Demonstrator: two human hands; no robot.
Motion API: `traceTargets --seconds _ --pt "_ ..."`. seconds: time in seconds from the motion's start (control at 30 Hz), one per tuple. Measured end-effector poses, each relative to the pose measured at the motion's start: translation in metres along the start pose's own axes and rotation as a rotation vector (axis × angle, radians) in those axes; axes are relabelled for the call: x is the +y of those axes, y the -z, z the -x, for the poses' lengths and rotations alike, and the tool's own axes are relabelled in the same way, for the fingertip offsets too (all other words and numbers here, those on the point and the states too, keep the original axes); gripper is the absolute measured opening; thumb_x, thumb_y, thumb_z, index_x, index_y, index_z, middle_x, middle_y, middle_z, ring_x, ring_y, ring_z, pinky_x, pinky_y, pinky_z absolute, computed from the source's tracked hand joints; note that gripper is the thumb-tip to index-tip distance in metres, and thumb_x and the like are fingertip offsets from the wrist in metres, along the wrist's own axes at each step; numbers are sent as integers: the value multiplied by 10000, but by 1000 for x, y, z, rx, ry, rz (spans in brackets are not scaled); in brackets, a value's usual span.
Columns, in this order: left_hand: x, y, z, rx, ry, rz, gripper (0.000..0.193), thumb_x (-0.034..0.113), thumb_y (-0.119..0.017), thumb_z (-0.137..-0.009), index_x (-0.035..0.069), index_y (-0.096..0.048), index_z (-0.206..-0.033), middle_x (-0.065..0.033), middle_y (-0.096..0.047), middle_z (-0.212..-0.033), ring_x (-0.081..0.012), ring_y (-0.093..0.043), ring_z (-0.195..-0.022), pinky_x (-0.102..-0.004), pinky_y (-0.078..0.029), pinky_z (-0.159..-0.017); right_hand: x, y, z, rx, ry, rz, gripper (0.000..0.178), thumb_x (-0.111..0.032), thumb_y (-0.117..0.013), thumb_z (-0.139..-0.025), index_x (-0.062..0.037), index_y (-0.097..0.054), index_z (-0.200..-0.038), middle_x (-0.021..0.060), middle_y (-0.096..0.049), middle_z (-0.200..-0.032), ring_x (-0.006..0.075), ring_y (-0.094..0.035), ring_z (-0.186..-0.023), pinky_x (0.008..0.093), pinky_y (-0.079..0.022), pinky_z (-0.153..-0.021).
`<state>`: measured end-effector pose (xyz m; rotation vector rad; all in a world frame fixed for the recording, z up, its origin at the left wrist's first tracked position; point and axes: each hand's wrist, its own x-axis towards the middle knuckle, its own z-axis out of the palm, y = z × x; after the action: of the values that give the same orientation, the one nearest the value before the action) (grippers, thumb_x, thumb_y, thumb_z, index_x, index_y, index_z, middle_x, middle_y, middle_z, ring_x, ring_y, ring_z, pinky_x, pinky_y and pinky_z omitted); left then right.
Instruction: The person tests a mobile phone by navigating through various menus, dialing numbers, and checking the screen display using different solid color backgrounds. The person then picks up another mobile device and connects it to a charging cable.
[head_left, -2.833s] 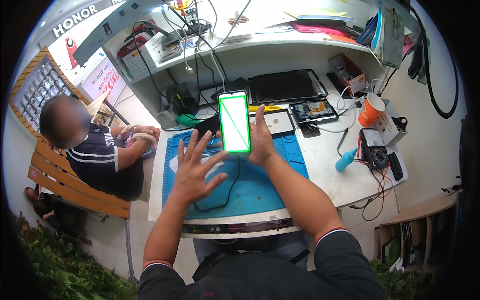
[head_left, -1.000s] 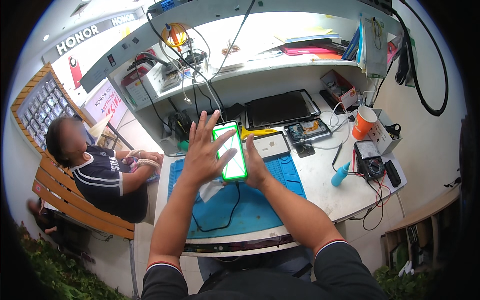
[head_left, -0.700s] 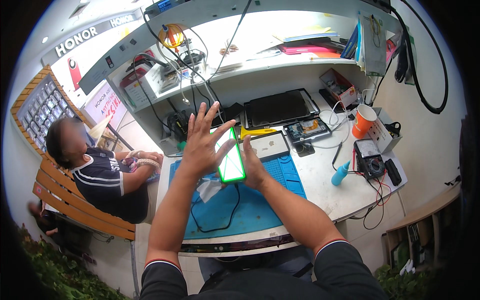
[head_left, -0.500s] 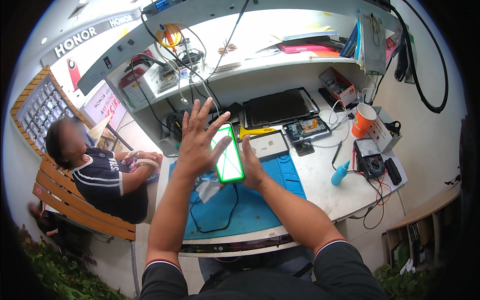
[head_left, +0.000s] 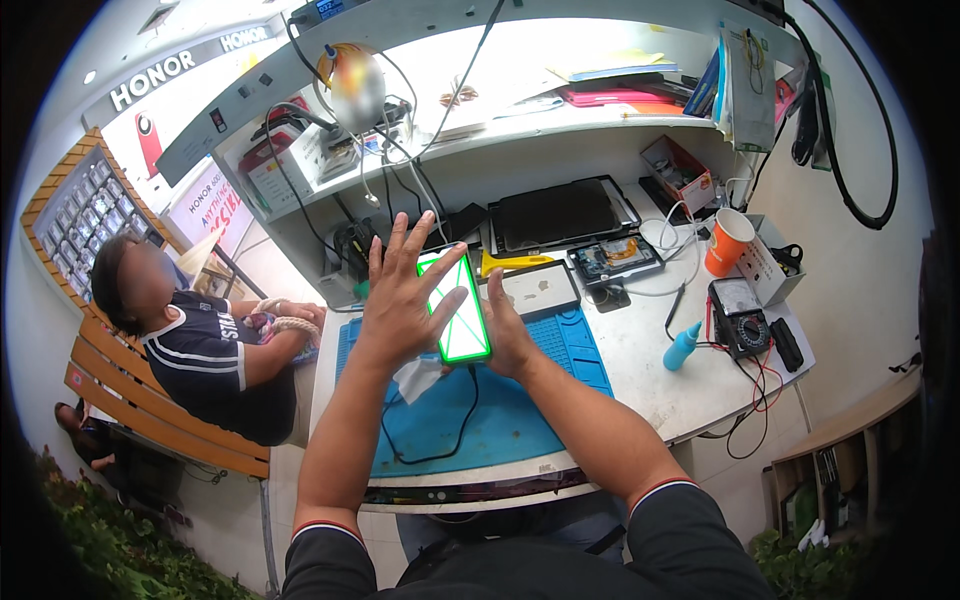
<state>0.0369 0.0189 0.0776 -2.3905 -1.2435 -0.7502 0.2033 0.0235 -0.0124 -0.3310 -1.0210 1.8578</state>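
From my end, I see the slim phone with a white, green-bordered screen (head_left: 464, 330) held above the blue rubber work mat (head_left: 520, 430) on the white counter (head_left: 650, 385). Right hand (head_left: 510, 342) grips it from the right, thumb by the edge, other fingers hidden behind. Left hand (head_left: 398, 302) has fingers spread over the screen; I can't tell if they touch. Risks, my read: one-handed hold, so a firm press up top could tip it; thin black cable (head_left: 466, 428) at its bottom end could snag and strain the port.
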Motion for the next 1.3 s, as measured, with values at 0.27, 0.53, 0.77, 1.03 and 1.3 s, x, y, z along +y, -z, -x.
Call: traceTargets --seconds 0.27,0.53,0.77,1.03,1.3 --pt "5 1 25 -70 8 25 464 477 -665 -1014 302 -717 -1441 -113 -332 -1761 -403 -181 -1665 -656 -102 -1311 -6 -7 3 45 18 -49 1065 -924 -276 -966 -120 -385 -1655 168 -646 -1430 267 -746 -1180 421 -702 -796" --pt "17 3 64 -153 43 38 449 520 -642 -1050 317 -721 -1442 -119 -336 -1758 -394 -175 -1669 -619 -75 -1329 -1 3 -2 33 57 -75 1090 -923 -289 -967 -72 -417 -1637 174 -633 -1448 270 -729 -1208 438 -643 -992" --pt "29 11 102 -173 103 138 430 437 -703 -995 266 -726 -1389 -130 -364 -1739 -402 -189 -1664 -659 -79 -1315 -1 12 -3 42 -27 -68 1125 -963 -278 -932 -81 -470 -1604 217 -673 -1362 348 -711 -1226 562 -614 -1009" --pt "40 7 112 -115 143 177 478 473 -777 -964 231 -714 -1372 -151 -396 -1707 -400 -247 -1643 -651 -121 -1315 -2 17 -4 40 0 -128 1168 -989 -288 -908 -46 -517 -1558 257 -704 -1281 409 -745 -1120 561 -634 -940" --pt "16 -1 75 103 225 180 776 509 -779 -951 136 -517 -1580 -192 -441 -1671 -413 -374 -1583 -638 -197 -1297 6 14 -7 -7 50 -60 1072 -931 -259 -964 -85 -490 -1579 213 -734 -1246 322 -783 -1072 515 -697 -784"
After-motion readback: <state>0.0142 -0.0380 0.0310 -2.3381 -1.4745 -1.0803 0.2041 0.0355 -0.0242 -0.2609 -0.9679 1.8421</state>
